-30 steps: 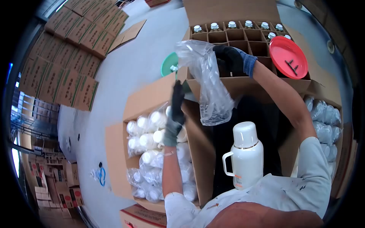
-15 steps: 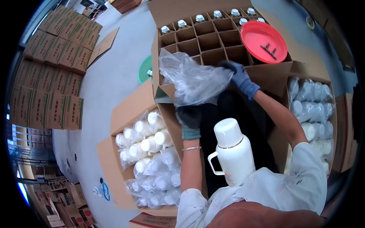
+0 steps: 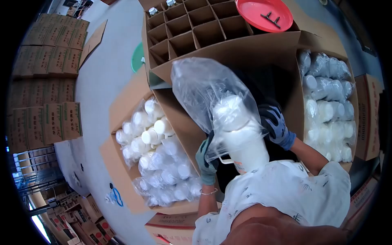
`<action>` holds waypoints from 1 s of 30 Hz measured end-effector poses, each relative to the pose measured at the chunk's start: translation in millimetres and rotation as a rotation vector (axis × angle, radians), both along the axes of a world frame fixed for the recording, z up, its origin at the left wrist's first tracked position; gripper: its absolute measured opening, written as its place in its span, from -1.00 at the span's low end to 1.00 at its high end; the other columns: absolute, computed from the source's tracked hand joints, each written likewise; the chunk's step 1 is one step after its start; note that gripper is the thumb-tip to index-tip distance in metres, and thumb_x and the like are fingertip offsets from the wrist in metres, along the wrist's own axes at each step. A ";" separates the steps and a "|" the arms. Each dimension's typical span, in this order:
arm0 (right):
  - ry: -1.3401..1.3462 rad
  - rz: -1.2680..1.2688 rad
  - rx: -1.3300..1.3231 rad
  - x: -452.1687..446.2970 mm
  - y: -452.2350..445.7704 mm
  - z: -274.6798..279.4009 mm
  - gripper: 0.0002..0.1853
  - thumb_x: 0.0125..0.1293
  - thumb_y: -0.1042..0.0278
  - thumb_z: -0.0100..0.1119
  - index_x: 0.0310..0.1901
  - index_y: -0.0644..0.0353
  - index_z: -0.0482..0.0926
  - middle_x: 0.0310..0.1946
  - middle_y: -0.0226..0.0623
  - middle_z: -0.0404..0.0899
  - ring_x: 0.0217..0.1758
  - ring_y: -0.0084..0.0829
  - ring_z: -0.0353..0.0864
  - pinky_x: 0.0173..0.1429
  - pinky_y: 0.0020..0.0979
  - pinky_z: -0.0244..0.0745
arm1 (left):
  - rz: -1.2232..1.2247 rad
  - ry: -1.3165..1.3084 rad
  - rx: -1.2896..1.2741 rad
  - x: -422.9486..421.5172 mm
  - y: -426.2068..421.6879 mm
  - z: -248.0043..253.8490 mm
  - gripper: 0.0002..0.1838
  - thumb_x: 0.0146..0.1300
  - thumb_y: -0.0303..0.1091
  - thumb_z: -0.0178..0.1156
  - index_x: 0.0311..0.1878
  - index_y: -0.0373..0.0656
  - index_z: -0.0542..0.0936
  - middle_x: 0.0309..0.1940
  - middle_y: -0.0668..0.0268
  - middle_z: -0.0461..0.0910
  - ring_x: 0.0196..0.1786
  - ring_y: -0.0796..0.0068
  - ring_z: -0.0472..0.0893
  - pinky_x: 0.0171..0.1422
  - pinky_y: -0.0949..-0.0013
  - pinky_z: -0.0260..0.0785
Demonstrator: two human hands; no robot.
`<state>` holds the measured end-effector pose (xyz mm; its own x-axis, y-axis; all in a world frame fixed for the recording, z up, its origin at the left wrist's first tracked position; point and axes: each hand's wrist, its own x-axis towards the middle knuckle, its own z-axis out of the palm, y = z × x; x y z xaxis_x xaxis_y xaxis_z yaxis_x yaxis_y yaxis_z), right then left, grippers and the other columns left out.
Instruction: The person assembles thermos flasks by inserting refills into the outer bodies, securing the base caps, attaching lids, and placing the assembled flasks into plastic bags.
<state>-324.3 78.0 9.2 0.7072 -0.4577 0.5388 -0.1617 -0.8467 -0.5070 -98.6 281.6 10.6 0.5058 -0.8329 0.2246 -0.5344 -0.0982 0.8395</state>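
Note:
A white vacuum flask (image 3: 250, 153) with a side handle stands in my lap, its base near my patterned shirt. A clear plastic bag (image 3: 196, 87) covers its cap and upper body, and the bag's closed end puffs out beyond the cap. My left hand (image 3: 207, 159), in a grey-green and black glove, grips the bag's edge beside the handle. On the other side my right hand (image 3: 277, 125), in a blue-grey and black glove, is closed at the bag's edge; its fingertips are partly hidden.
Ahead stands a divided carton (image 3: 179, 26) with a red plate (image 3: 265, 15) holding small dark metal parts on its corner. Bagged white flasks fill a left carton (image 3: 134, 185) and a right carton (image 3: 352, 159). A green basin (image 3: 137, 58) and stacked boxes (image 3: 45, 96) are farther left.
The plastic bag has come from near the divided carton down over the flask's top. Both hands have moved in to the flask's sides, and the view has tilted downward.

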 end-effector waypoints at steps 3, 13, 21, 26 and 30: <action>0.208 0.067 0.024 -31.0 22.4 -2.3 -0.63 0.00 0.40 0.25 -0.08 0.16 0.54 0.11 -0.04 0.44 0.22 -0.01 0.39 0.43 0.14 0.18 | 0.022 0.445 0.075 -30.0 83.4 -20.2 -0.52 0.37 -0.17 0.13 0.21 -0.34 0.51 0.14 0.18 0.57 0.18 0.34 0.52 0.32 0.25 0.32; 0.441 0.555 0.134 -96.0 42.4 -9.7 -0.63 0.02 0.23 0.23 -0.09 0.12 0.58 0.04 -0.12 0.47 0.18 -0.03 0.40 0.44 0.17 0.15 | -0.232 0.736 0.297 30.4 11.3 84.1 -0.40 0.22 -0.27 0.28 0.31 -0.27 0.41 0.01 -0.02 0.60 0.03 0.18 0.64 0.10 0.22 0.51; 0.369 0.577 0.472 -52.5 48.6 16.1 -0.67 0.15 0.32 0.16 -0.03 0.19 0.59 0.04 -0.08 0.56 0.12 -0.04 0.53 0.36 0.03 0.30 | -0.122 -0.002 0.298 55.3 99.6 -5.1 -0.62 0.27 -0.33 0.22 0.15 -0.21 0.55 -0.14 0.15 0.68 -0.07 0.19 0.67 0.04 0.24 0.50; 0.240 0.844 0.620 106.1 62.9 81.3 -0.43 0.24 0.33 0.21 0.30 0.25 0.40 0.30 0.11 0.34 0.35 0.07 0.33 0.41 -0.07 0.24 | 0.242 0.239 0.266 50.0 212.8 -34.6 -0.70 0.30 -0.49 0.13 0.06 -0.43 0.50 -0.17 0.16 0.69 -0.05 0.23 0.67 0.16 0.28 0.49; 0.010 1.138 0.108 202.4 86.7 190.4 -0.44 0.21 0.13 0.21 0.25 0.10 0.48 0.29 0.04 0.34 0.33 0.00 0.37 0.40 0.06 0.25 | 0.635 0.032 0.367 122.7 254.0 -41.4 -0.67 0.32 -0.44 0.11 0.08 -0.45 0.44 -0.20 0.11 0.67 -0.09 0.22 0.67 0.10 0.27 0.52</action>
<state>-121.9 164.7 199.6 0.7455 0.4070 0.5278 0.6665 -0.4568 -0.5892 24.1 535.7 -30.8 0.9176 -0.3958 -0.0356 -0.2568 -0.6589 0.7070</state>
